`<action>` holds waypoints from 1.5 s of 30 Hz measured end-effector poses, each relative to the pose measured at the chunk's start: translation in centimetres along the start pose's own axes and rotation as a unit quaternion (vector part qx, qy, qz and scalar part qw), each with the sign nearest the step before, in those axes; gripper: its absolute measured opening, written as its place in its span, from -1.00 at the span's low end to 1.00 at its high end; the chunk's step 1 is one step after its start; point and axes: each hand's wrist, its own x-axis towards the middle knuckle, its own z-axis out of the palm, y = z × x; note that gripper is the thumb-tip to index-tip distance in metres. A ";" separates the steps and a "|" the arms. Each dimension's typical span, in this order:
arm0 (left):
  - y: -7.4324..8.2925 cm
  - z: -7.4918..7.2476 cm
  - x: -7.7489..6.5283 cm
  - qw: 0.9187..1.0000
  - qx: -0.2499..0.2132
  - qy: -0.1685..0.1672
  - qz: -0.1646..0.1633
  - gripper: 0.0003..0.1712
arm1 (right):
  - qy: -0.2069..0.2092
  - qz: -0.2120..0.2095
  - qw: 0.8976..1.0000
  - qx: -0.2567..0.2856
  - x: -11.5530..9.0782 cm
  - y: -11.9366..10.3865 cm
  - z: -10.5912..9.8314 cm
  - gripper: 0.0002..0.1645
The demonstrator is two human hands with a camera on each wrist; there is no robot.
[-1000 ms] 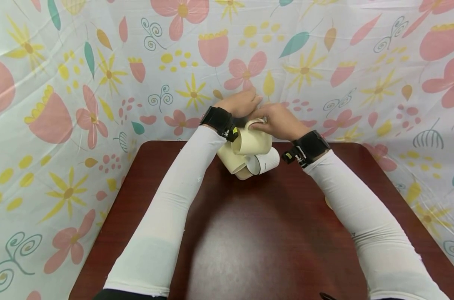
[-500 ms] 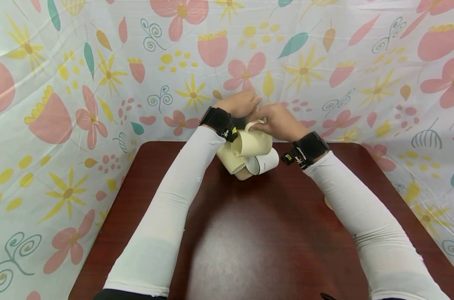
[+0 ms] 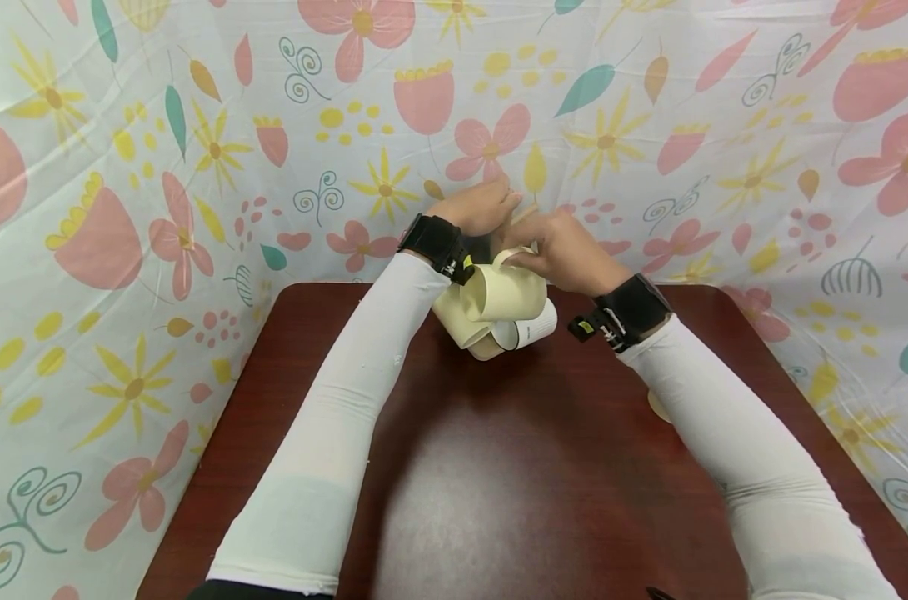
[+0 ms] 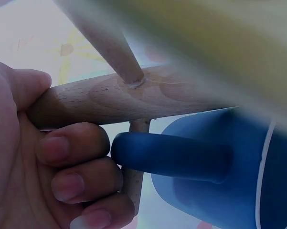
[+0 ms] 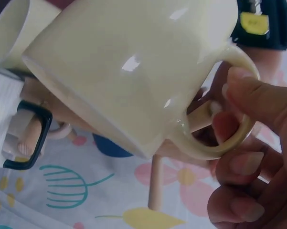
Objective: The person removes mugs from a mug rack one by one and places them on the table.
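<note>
Our right hand [image 3: 566, 250] pinches the cream mug [image 3: 510, 293] by its handle [image 5: 200, 149], near the white mug [image 3: 538, 323]; our left hand [image 3: 475, 208] curls round the wooden post [image 4: 95, 100]. We're apparently working that handle at a peg [image 5: 200, 118]; next calls for steady alignment.

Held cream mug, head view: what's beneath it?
Below it: another cream mug, a white mug and a beige rounded object. The held mug hides parts of the first two; anything fully behind is unseen.

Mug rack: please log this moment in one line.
left hand: grips wooden rack; right hand: holds cream mug by handle; white mug: hangs on wooden rack
</note>
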 end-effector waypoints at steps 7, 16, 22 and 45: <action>-0.1 0.1 0.0 1.000 0.000 -0.006 -0.002 -0.34 | -0.029 0.089 0.995 -0.022 -1.8 -2.0 -0.6 -0.88; 0.0 0.3 0.1 1.000 0.002 -0.009 -0.006 -0.37 | -0.048 0.132 0.990 -0.020 -4.3 -2.9 -1.0 -0.74; -0.1 0.4 0.1 1.000 0.004 -0.005 -0.006 -0.36 | -0.044 0.136 0.990 -0.012 -6.0 -3.2 -1.2 -0.71; 0.1 0.1 0.3 1.000 0.019 0.004 -0.001 -0.35 | -0.004 0.333 0.918 0.213 -12.8 -5.6 -0.1 -0.69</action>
